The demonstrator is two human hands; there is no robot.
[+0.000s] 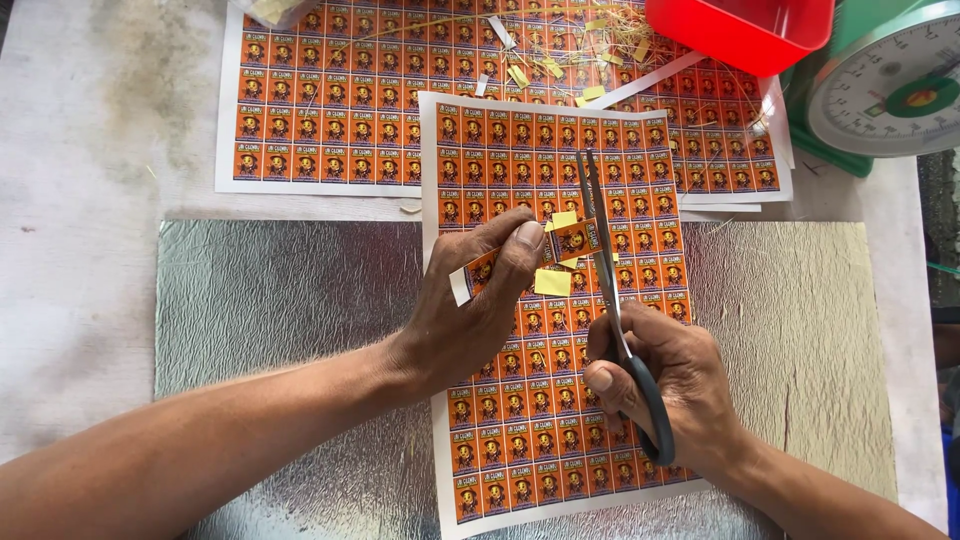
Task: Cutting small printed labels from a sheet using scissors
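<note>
From the head view, looking straight down: the left hand (470, 310) pinches a narrow strip of orange labels (560, 243) between thumb and fingers, its grip clenched on the strip, which is lifted just above the label sheet (560, 400); the right hand (680, 390) has thumb and fingers through the black handles of the scissors (612, 300), grip closed around them; the blades point away from the person and sit almost together, crossing the strip's right end; small yellow paper scraps (552, 282) cling beside the strip, one above it and one below; the sheet, printed with rows of small orange labels, lies on a crinkled silver foil mat (290, 290) spread over the pale table (90, 200); farther off, more label sheets (330, 100) lie flat, strewn with thin yellow trimmings (590, 50); a red plastic tub (745, 30) stands at the top edge, overlapping those sheets; a green kitchen scale (890, 90) with a white dial sits to its right.
</note>
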